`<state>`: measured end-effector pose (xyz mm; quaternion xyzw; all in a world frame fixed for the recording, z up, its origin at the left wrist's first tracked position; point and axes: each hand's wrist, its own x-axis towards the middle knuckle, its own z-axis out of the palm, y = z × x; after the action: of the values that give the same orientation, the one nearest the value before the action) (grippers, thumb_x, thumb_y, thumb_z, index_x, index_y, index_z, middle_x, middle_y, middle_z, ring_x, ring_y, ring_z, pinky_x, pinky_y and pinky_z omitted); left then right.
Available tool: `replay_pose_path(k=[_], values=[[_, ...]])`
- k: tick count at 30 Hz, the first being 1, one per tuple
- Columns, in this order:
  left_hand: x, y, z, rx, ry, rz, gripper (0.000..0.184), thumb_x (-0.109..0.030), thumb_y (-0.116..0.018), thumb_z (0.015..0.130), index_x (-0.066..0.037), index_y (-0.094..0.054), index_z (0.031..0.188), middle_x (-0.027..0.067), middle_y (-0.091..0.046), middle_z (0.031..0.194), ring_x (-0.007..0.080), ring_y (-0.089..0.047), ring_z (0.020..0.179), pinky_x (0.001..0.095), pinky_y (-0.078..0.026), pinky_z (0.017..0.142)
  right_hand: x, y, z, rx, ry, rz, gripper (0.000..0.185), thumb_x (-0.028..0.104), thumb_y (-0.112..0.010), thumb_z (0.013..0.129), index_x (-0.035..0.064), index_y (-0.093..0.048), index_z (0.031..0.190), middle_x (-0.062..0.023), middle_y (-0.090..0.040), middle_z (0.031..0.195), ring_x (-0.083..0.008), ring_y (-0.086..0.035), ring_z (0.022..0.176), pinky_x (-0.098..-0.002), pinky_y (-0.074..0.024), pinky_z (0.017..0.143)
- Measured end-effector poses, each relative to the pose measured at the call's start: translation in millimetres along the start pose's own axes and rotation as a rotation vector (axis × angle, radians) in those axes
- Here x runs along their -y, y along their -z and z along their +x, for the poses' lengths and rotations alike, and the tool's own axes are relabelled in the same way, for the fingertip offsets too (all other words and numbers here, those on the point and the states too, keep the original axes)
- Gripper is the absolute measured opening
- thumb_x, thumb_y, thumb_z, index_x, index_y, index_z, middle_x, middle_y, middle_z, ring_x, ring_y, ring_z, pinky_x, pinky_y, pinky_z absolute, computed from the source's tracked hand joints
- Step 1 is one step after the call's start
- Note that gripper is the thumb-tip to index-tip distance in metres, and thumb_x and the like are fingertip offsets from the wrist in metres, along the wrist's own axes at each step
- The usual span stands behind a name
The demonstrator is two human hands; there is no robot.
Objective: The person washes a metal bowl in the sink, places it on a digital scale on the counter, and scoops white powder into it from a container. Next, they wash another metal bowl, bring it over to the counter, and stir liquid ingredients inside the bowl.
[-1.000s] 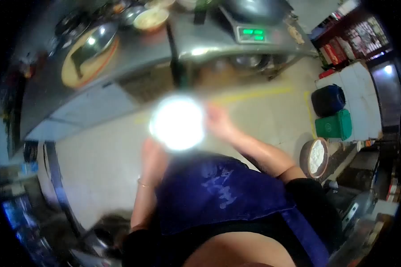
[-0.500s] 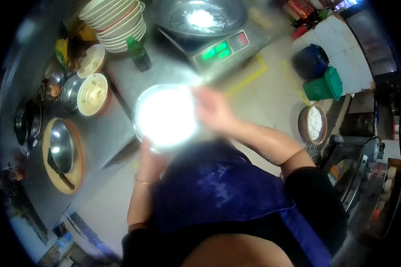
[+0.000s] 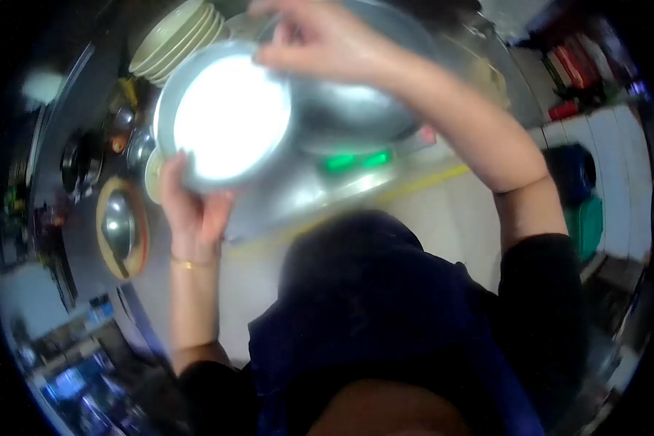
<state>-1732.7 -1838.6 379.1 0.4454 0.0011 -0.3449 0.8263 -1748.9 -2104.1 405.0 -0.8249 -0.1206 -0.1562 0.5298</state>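
A round metal bowl (image 3: 168, 125) is tilted up, its inside washed out to glaring white. My left hand (image 3: 192, 200) grips its lower rim, thumb and fingers around the edge. Above the scale's wide metal pan (image 3: 356, 109), my right hand (image 3: 309, 40) hovers beside the bowl's upper right rim. Its thumb and forefinger are apart, the other fingers curled and blurred; I make out nothing in it. Below the pan, the scale's green digits (image 3: 356, 160) glow, too smeared to read.
Stacked pale bowls (image 3: 178, 40) stand behind the held bowl. Leftward, a round wooden board (image 3: 109, 251) bears a metal bowl (image 3: 118, 221) and a knife. Part of a pale bowl (image 3: 152, 174) shows beside my left hand. A green bin (image 3: 587, 225) stands at the right.
Both hands and the bowl have moved up and left, toward the stacked bowls. My right hand has come off the rim and over the scale pan. The camera view has shifted.
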Motion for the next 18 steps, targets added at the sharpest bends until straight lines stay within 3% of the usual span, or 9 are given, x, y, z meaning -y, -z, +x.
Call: replay_pose_path(k=[1, 2, 3, 5, 6, 11, 13, 16, 18], values=[[3, -23, 9, -0.017, -0.021, -0.025, 0.075, -0.036, -0.056, 0.083, -0.006, -0.022, 0.143, 0.0232, -0.034, 0.14, 0.0412, -0.037, 0.128, 0.0651, -0.035, 0.1, 0, 15, 10, -0.086, 0.113, -0.155, 0.036, 0.023, -0.064, 0.082, -0.0021, -0.061, 0.107, -0.0111, -0.065, 0.076, -0.0171, -0.06, 0.06, -0.0326, -0.0499, 0.055], [2, -30, 21, -0.008, -0.036, -0.009, 0.074, -0.036, -0.057, 0.083, -0.007, -0.023, 0.142, 0.0228, -0.034, 0.14, 0.0408, -0.037, 0.129, 0.0652, -0.034, 0.1, 16, 29, 17, -0.148, 0.201, -0.186, 0.044, 0.024, -0.066, 0.078, 0.0047, -0.054, 0.116, -0.0168, -0.06, 0.092, -0.0323, -0.061, 0.083, -0.04, -0.0505, 0.074], [2, -35, 32, 0.006, -0.042, 0.013, 0.073, -0.035, -0.057, 0.083, -0.007, -0.024, 0.142, 0.0224, -0.033, 0.141, 0.0404, -0.037, 0.129, 0.0652, -0.033, 0.101, 18, 34, 23, -0.129, 0.398, -0.199, 0.036, 0.026, -0.066, 0.079, 0.0048, -0.058, 0.107, -0.0158, -0.06, 0.095, -0.0322, -0.06, 0.085, -0.043, -0.0492, 0.076], [1, -41, 51, 0.113, -0.021, 0.006, 0.066, -0.037, -0.053, 0.086, -0.008, -0.028, 0.14, 0.018, -0.035, 0.141, 0.0393, -0.037, 0.13, 0.066, -0.033, 0.101, 14, 31, 39, -0.052, 0.68, -0.535, 0.033, 0.025, -0.066, 0.077, 0.0049, -0.06, 0.102, -0.0166, -0.059, 0.096, -0.0329, -0.059, 0.086, -0.0444, -0.048, 0.078], [1, -49, 55, 0.102, -0.027, -0.001, 0.066, -0.039, -0.053, 0.087, -0.008, -0.029, 0.14, 0.0175, -0.036, 0.141, 0.0393, -0.036, 0.13, 0.0662, -0.033, 0.1, 15, 28, 40, 0.006, 0.656, -0.54, 0.029, 0.025, -0.066, 0.076, 0.0051, -0.062, 0.097, -0.0161, -0.06, 0.093, -0.0336, -0.058, 0.089, -0.0435, -0.0474, 0.079], [11, -66, 74, 0.049, -0.04, 0.01, 0.068, -0.04, -0.053, 0.086, -0.009, -0.028, 0.141, 0.0196, -0.034, 0.142, 0.0402, -0.033, 0.131, 0.0658, -0.034, 0.1, 7, 21, 67, 0.277, 0.315, -0.692, 0.036, 0.033, -0.06, 0.078, 0.0061, -0.063, 0.102, -0.0208, -0.065, 0.096, -0.0375, -0.062, 0.091, -0.0461, -0.0485, 0.08], [13, -72, 81, 0.041, -0.054, -0.043, 0.072, -0.037, -0.057, 0.085, -0.01, -0.022, 0.142, 0.0232, -0.023, 0.145, 0.0467, -0.026, 0.133, 0.0687, -0.031, 0.099, 4, 18, 71, 0.329, 0.315, -0.691, 0.038, 0.034, -0.055, 0.08, 0.0067, -0.064, 0.104, -0.0222, -0.065, 0.096, -0.039, -0.062, 0.091, -0.0462, -0.0484, 0.081], [20, -79, 98, -0.044, 0.004, -0.118, 0.073, -0.033, -0.06, 0.085, -0.011, -0.02, 0.142, 0.0271, -0.023, 0.144, 0.0539, -0.02, 0.132, 0.0709, -0.029, 0.098, -19, -2, 81, 0.356, 0.169, -0.732, 0.036, 0.028, -0.049, 0.081, 0.0046, -0.064, 0.104, -0.0243, -0.064, 0.1, -0.04, -0.061, 0.096, -0.0463, -0.0472, 0.085], [24, -81, 103, -0.073, 0.013, -0.108, 0.07, -0.034, -0.06, 0.085, -0.011, -0.025, 0.141, 0.026, -0.025, 0.143, 0.0523, -0.022, 0.131, 0.071, -0.028, 0.099, -35, -10, 86, 0.293, 0.132, -0.648, 0.037, 0.031, -0.049, 0.085, 0.0041, -0.064, 0.106, -0.0245, -0.064, 0.103, -0.0393, -0.061, 0.098, -0.0447, -0.047, 0.086]])
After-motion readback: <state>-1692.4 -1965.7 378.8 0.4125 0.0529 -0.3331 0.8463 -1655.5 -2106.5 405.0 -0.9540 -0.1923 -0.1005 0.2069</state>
